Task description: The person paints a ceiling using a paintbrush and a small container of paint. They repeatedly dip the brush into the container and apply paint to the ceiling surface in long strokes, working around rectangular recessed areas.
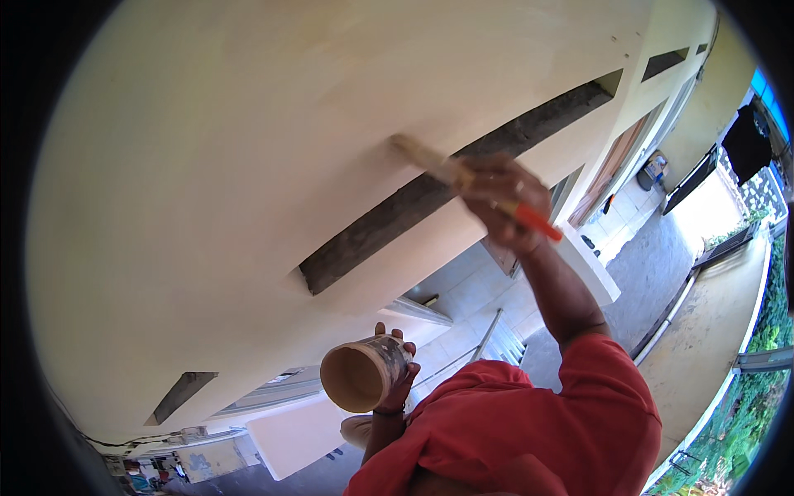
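Observation:
My right hand [504, 202] is closed round a paintbrush [426, 159] with an orange-red handle end. The brush's bristle tip is at the cream wall [215, 165], just above a long dark recessed slot [380, 219]. Lower down, my left hand [403, 382] grips a round paint tub [357, 376] from its side, with fingers wrapped round its paint-smeared outside. The tub is tilted so its mouth shows, with a cream-coloured inside; how much paint it holds I cannot tell. My right hand is slightly blurred.
Smaller slots [182, 397] open in the wall at lower left and upper right. Below are a pale ledge [302, 434], a tiled floor [475, 293] and a metal railing [500, 339]. At right, a low wall [703, 331] with a white pipe borders greenery; dark cloth [746, 142] hangs beyond.

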`<state>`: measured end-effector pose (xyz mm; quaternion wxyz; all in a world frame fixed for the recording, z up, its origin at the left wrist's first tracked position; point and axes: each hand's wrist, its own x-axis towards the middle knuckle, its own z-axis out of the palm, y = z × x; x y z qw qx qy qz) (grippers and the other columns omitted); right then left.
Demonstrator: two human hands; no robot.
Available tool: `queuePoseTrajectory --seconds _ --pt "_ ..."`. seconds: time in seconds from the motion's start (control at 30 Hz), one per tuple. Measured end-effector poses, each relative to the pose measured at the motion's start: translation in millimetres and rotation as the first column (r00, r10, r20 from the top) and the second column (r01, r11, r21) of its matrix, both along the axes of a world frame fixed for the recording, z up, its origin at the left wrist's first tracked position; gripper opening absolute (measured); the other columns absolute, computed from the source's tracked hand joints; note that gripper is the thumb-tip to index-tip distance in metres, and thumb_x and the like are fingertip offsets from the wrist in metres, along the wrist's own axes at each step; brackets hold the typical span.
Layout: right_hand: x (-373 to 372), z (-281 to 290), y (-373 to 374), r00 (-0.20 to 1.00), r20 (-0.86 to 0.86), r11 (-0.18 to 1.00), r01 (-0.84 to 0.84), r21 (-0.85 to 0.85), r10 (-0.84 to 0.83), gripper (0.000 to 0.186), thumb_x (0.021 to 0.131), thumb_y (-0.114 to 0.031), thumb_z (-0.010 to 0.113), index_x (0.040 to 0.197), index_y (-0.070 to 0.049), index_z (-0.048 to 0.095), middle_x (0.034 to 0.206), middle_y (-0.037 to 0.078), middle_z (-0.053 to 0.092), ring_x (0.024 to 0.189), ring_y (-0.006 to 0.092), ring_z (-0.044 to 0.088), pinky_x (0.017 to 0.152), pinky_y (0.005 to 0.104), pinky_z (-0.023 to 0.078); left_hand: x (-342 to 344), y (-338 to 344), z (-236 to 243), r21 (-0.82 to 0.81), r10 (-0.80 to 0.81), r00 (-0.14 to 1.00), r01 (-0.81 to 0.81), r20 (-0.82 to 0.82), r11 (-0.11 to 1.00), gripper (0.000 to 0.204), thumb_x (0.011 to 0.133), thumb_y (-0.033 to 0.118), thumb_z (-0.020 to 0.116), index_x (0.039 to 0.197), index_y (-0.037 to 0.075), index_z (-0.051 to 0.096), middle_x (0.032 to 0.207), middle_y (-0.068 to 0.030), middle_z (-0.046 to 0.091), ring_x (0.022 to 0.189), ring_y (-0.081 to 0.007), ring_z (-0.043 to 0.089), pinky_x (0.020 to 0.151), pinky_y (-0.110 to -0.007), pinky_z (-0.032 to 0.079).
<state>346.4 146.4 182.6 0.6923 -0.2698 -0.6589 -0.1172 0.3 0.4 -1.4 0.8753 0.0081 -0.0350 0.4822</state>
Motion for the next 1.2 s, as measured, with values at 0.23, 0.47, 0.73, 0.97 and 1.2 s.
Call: queuePoseTrajectory --seconds 0.23,0.47,0.73,0.97,1.2 --pt "184 -53 45 0.688 -0.549 0.876 0.432 -0.215 -0.475 0.014 0.092 -0.006 0.084 0.106 -0.002 0.081 0.109 0.008 0.081 0.097 0.0181 0.077 0.089 0.0335 0.062 -4 1 -4 0.004 -0.025 0.999 0.025 -0.027 1.000 0.077 0.104 0.046 0.070 0.171 0.024 0.038 0.161 -0.0115 0.045 0.146 -0.0362 0.044 0.106 -0.057 0.050" --pt "83 -16 47 0.820 -0.202 0.838 0.545 -0.015 -0.536 0.023 0.087 0.006 0.085 0.107 -0.005 0.079 0.111 0.013 0.079 0.104 0.0278 0.078 0.093 0.0375 0.061 -6 3 -10 -0.006 -0.038 0.999 0.038 -0.036 0.999 0.078 0.103 0.046 0.071 0.171 0.025 0.039 0.162 -0.0103 0.045 0.146 -0.0355 0.044 0.107 -0.057 0.049" --pt "114 36 48 0.973 -0.225 0.997 0.069 0.025 -0.061 0.016 0.090 0.001 0.079 0.105 -0.002 0.080 0.106 0.014 0.079 0.092 0.0252 0.078 0.081 0.0344 0.064 -1 7 -7 0.002 -0.046 0.999 0.046 -0.029 0.999 0.077 0.102 0.047 0.072 0.169 0.025 0.042 0.162 -0.0110 0.046 0.147 -0.0369 0.045 0.107 -0.057 0.050" --pt "262 93 67 0.565 -0.594 0.752 0.651 -0.107 -0.573 0.018 0.090 -0.011 0.088 0.105 -0.001 0.083 0.100 0.008 0.082 0.088 0.0167 0.078 0.086 0.0333 0.064 -7 1 -10 0.010 -0.017 1.000 0.017 -0.019 1.000 0.076 0.102 0.047 0.072 0.169 0.025 0.043 0.161 -0.0112 0.047 0.146 -0.0374 0.045 0.107 -0.057 0.049" --pt "81 101 51 0.927 -0.117 0.892 0.374 0.255 -0.356 0.026 0.076 0.007 0.089 0.096 -0.006 0.079 0.098 0.011 0.080 0.093 0.0276 0.080 0.081 0.0355 0.063 -5 -1 -17 -0.011 0.022 1.000 -0.022 -0.004 1.000 0.077 0.101 0.047 0.073 0.169 0.027 0.044 0.163 -0.0100 0.047 0.146 -0.0357 0.044 0.107 -0.057 0.049"
